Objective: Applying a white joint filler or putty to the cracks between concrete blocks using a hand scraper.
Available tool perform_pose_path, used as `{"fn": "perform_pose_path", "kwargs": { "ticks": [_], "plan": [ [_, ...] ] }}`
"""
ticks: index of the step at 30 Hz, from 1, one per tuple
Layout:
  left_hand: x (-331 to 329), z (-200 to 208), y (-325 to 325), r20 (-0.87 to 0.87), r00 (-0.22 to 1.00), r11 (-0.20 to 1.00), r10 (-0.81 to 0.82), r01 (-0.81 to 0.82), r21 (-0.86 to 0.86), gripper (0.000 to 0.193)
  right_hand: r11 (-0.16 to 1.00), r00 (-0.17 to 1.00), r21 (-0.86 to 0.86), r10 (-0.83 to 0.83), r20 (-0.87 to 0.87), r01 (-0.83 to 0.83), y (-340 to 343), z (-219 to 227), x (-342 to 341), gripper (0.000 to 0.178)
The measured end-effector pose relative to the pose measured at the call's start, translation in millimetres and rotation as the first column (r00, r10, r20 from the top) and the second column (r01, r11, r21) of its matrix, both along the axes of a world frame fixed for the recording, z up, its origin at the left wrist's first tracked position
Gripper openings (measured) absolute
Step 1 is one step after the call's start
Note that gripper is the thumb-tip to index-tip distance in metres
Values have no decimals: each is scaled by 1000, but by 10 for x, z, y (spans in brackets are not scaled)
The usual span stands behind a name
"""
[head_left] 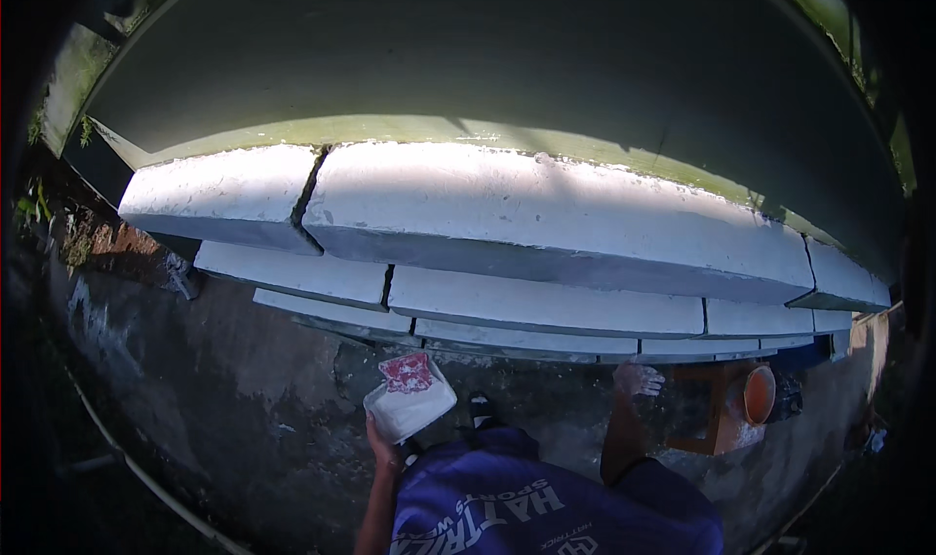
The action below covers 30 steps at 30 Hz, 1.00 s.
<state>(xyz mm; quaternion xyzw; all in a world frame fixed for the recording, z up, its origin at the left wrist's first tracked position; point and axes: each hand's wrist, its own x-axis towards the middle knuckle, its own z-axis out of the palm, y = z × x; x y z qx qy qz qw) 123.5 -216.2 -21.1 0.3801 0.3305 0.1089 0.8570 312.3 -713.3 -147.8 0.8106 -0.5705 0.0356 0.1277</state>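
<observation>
My left hand (383, 447) grips the near left edge of a shallow white rectangular tub (414, 417), which is tilted. Inside the tub, toward its far side, lies a pinkish-red flat piece (408, 372) smeared with white; its kind is unclear. My right hand (639, 380) is stretched forward below the white ledges, fingers extended and coated in white, holding nothing that I can see. Ahead of both hands run stepped white ledges (546, 199), split by dark vertical gaps.
A brown box-like stand (717, 414) is at the right, with an orange bucket (759, 396) by it. Stained dark concrete floor (224, 380) spreads at the left. Beyond the top ledge is a wide dark surface (468, 48) with a greenish edge. My shoes show below.
</observation>
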Motion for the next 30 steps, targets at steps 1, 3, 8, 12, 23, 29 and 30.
{"fn": "perform_pose_path", "kwargs": {
  "ticks": [1,3,8,12,23,29,30],
  "plan": [
    [-41,-22,6,-4,999,999,45,-45,13,56,999,999,13,45,-4,-45,160,-67,-86,65],
    [-40,-42,29,-11,1000,1000,-5,5,26,55,663,670,-353,732,123,-660,536,81,-213,58],
    [29,-75,29,-103,994,990,23,-8,139,53,159,470,480,605,643,-862,1695,591,-331,36],
    [-1,-103,41,-198,979,902,46,45,428,54,-300,53,242,522,851,-923,2741,1443,-303,36],
    [-36,91,314,-292,953,874,-85,212,438,69,-557,-170,365,690,704,-746,3640,2170,-388,39],
    [-164,62,573,-276,953,862,-126,243,444,69,-652,-161,404,630,760,-642,3806,2065,-662,28],
    [-179,60,612,-272,952,859,-136,250,446,68,-673,-212,376,622,754,-637,3848,2085,-713,28]
  ]
}}
